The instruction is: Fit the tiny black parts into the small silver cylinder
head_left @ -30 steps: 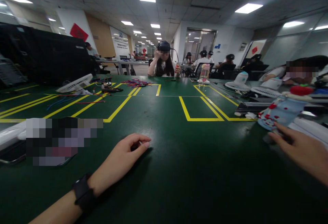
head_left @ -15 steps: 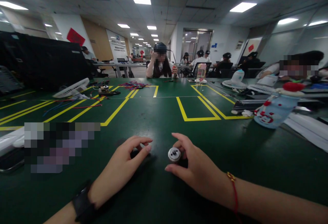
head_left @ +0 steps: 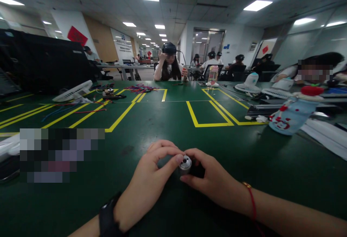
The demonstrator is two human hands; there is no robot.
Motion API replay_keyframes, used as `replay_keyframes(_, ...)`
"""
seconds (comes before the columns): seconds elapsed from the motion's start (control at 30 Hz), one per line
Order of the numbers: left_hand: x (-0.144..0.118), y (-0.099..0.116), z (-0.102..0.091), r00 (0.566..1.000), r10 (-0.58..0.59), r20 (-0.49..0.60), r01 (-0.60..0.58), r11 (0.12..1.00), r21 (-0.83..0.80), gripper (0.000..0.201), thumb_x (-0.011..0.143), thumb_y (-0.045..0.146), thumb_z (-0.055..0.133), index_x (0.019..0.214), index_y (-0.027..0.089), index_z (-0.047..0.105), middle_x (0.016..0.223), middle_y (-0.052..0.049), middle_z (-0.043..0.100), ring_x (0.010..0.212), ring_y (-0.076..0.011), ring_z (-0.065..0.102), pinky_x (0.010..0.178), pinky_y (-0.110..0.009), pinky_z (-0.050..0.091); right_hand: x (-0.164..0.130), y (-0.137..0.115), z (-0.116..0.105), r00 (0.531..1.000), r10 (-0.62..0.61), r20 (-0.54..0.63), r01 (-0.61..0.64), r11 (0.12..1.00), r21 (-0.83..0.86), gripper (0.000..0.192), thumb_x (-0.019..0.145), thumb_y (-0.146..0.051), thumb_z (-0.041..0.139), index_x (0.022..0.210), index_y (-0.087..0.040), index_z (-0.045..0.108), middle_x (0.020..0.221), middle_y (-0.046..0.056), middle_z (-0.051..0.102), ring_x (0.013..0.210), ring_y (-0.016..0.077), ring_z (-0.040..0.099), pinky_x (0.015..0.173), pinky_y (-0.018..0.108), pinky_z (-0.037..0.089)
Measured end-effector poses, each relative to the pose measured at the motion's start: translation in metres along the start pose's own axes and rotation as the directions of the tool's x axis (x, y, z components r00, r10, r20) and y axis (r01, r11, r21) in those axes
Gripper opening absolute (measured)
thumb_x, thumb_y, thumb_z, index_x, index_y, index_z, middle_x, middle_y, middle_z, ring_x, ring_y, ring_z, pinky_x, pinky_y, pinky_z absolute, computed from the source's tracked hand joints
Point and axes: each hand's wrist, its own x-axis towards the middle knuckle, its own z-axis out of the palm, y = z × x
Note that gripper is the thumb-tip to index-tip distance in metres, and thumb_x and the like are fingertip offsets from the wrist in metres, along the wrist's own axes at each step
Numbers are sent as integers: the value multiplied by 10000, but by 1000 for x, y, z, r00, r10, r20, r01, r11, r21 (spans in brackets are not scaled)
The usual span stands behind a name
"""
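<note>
While right hand (head_left: 218,186) grips 1 metal cylinder (head_left: 185,169), left hand (head_left: 151,173) meets its rim.
Cylinder roughly upright, between 2 hands, over 1 green table (head_left: 159,125); can't tell if left pinches.

The right hand (head_left: 217,179) has brought a silver metal cylinder (head_left: 185,167) well left of the pale-blue, red-topped cup (head_left: 287,118) — the left hand (head_left: 148,175) now touches the cylinder's top.

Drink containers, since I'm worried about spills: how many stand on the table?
2: a pink-topped bottle at the far side, right of centre, and a blue tumbler, nearer, at the right. Others may be hidden.
</note>
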Motion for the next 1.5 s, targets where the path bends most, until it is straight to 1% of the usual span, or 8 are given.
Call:
replay_keyframes(0.47,-8,-38,-13,973,-94,211,5,921,388,211,834,455,557,991,439,697,1189,6,615,1128,-291,486,955,-524,323,-10,1,-6,990,-94,-109,68,974,-217,466,760,-283,603,1205,-272,465,1173,14,540,1056,131,522,944,295,426)
replay_keyframes(0.6,-2,-45,-38,990,-66,128,28,960,278,354,872,456,486,1194,363,598,1198,-13,593,1025,-222,565,912,-377,424,-15,20,-54,921,-69,-383,-92,918,-385,450,760,-377,588,1165,-216,475,1133,61,564,1002,170,560,879,323,466)
replay_keyframes(0.73,1,-61,-64,983,-181,-39,184,938,293,466,857,519,458,1259,298,545,1095,-38,628,866,-214,610,749,-340,486,-52,66,-131,729,68,-681,-481,759,-440,512,701,-483,613,1094,-174,504,1021,120,602,837,225,608,716,361,496)
replay_keyframes(0.97,2,-66,-59,966,-257,3,248,933,262,484,846,546,450,1238,286,562,1018,-41,653,827,-219,611,718,-339,478,-124,111,-211,585,282,-760,-786,426,-447,599,659,-622,599,1068,-187,546,1033,197,598,825,300,616,641,398,455)
replay_keyframes(1.1,4,-62,-51,968,-250,-9,242,926,289,487,842,550,445,1211,263,585,984,-49,650,768,-209,602,676,-325,472,-99,84,-174,718,-101,-688,-637,301,-709,756,734,-629,507,1278,-110,432,1227,223,486,1172,374,431,884,471,368)
replay_keyframes(1.27,4,-67,-51,970,-244,-8,235,927,293,486,848,554,433,1213,267,579,999,-51,640,796,-218,600,695,-338,470,-35,27,-68,963,-226,-144,26,613,-789,469,838,-457,491,1267,-267,478,1260,69,496,1161,231,428,955,429,318)
replay_keyframes(1.4,3,-71,-53,971,-238,-9,231,931,284,472,853,543,437,1207,266,582,1019,-50,637,851,-226,595,736,-348,470,6,-7,1,972,-198,125,233,779,-582,362,858,-440,505,1194,-315,557,1129,17,574,1024,168,475,860,348,345)
replay_keyframes(1.5,2,-71,-54,972,-233,-4,225,935,274,470,852,541,438,1196,260,590,1004,-50,643,864,-231,596,751,-355,471,21,-12,8,957,-226,183,291,779,-556,210,880,-375,489,930,-267,662,927,0,617,892,137,503,775,312,340)
